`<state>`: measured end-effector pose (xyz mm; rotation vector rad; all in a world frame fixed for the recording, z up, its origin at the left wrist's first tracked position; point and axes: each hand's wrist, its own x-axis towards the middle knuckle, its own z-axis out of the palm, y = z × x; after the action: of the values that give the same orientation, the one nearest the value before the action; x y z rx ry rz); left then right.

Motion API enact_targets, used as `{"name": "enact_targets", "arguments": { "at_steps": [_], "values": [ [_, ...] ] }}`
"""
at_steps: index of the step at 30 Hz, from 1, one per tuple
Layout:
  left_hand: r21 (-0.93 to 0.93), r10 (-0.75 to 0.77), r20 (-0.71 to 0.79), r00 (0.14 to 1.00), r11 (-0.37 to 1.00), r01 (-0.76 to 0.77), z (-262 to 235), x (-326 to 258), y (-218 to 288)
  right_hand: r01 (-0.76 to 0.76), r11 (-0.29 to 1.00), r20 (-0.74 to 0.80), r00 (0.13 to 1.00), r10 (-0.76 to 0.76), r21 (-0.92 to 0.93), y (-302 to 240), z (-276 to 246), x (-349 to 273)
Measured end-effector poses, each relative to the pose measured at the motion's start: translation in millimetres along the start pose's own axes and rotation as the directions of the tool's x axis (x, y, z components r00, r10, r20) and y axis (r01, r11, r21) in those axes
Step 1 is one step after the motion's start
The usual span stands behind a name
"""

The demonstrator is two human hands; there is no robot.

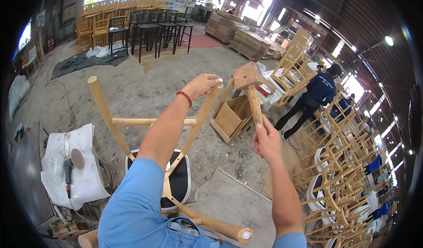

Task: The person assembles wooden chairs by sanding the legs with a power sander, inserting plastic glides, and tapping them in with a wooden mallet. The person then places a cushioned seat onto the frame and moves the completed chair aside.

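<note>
An upturned wooden chair (154,122) stands before me, legs pointing up, its dark seat pad (179,182) below. My left hand (202,86), with a red bead bracelet on the wrist, pinches a small white foot glide (220,80) at the tip of the far right leg. My right hand (267,141) is wrapped round the handle of a wooden mallet (247,76). The mallet's head is raised just right of that leg tip, apart from it. A white disc (246,235) sits in the end of the near right leg. The far left leg's tip (92,79) shows bare wood.
An open wooden box (231,118) stands beyond the chair. At left, a power tool with a round disc (77,159) lies on white sheeting (90,184). Stacked chairs (326,186) line the right, where a person in dark clothes (318,89) stands. Black stools (147,30) and cardboard stacks (249,43) are farther back.
</note>
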<state>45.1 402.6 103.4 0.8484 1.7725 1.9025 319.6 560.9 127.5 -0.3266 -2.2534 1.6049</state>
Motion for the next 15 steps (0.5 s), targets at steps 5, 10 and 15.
{"name": "enact_targets", "arguments": {
  "at_steps": [5,10,15],
  "values": [
    [0.004,0.028,-0.026,0.999,1.000,-0.028,-0.9,0.1,-5.7,0.010,0.975,0.077,0.997,0.008,-0.224,-40.2,-5.9,20.6],
    [-0.003,0.040,-0.018,0.999,0.999,-0.041,-1.1,1.7,-8.5,0.083,0.915,0.108,0.993,-0.044,-0.394,-62.1,-5.8,37.4],
    [0.000,0.050,-0.040,0.998,0.999,-0.050,1.5,1.1,-10.2,0.041,0.858,0.089,0.996,0.006,-0.512,-71.8,-4.0,47.7]
  ]
}}
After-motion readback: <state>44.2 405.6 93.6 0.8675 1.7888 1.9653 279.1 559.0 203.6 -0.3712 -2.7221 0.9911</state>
